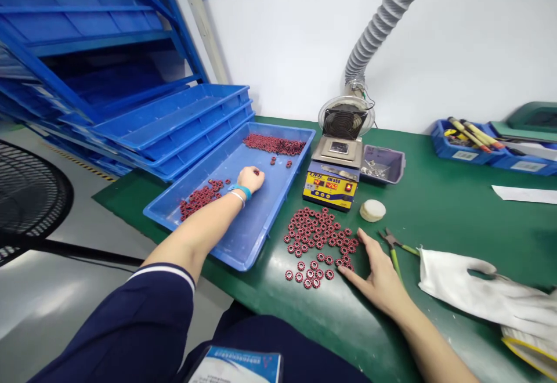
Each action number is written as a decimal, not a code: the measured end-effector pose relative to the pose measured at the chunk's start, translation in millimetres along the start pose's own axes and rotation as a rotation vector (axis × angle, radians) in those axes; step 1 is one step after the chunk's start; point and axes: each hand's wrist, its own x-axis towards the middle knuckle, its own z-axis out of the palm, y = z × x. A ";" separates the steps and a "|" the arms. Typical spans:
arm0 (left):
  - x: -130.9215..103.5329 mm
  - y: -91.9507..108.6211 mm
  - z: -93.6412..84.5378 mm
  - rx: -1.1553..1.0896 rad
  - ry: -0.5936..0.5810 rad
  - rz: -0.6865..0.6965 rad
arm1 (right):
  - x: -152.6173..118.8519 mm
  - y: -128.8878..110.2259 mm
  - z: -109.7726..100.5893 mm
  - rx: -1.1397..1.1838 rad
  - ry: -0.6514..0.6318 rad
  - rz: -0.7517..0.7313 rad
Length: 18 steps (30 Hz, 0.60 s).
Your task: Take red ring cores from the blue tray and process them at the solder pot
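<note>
Right hand (pixel 383 281): since its fingers are spread against the red rings (pixel 319 229) at its left, edge ones could be scattered by a nudge.
Left hand (pixel 249 180): a red part (pixel 256 172) is pinched above the tray (pixel 261 209); through loosened fingertips, it could be dropped.

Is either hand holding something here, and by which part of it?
The left hand appears to hold a small dark-red ring at its fingertips; which part is gripped cannot be told. The right hand holds nothing visible.
</note>
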 end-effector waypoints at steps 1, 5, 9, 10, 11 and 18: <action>-2.8 5.5 -9.8 -0.048 -0.005 -0.012 | -0.1 -0.7 -0.5 0.005 -0.002 0.000; -49.0 35.3 -48.1 -0.249 -0.067 0.035 | -0.7 -1.7 -1.8 0.067 0.000 0.011; -156.3 66.8 -47.6 -0.573 -0.381 0.524 | -0.6 5.4 -2.4 0.243 0.065 0.057; -184.7 72.8 -38.2 -0.599 -0.457 0.687 | -0.5 8.5 -2.4 0.287 0.088 0.060; -210.2 77.6 -25.8 -0.582 -0.512 0.823 | -0.3 11.6 -2.3 0.326 0.110 0.062; -263.7 78.5 63.4 0.067 -0.371 1.445 | -1.3 19.6 0.9 0.385 0.154 0.094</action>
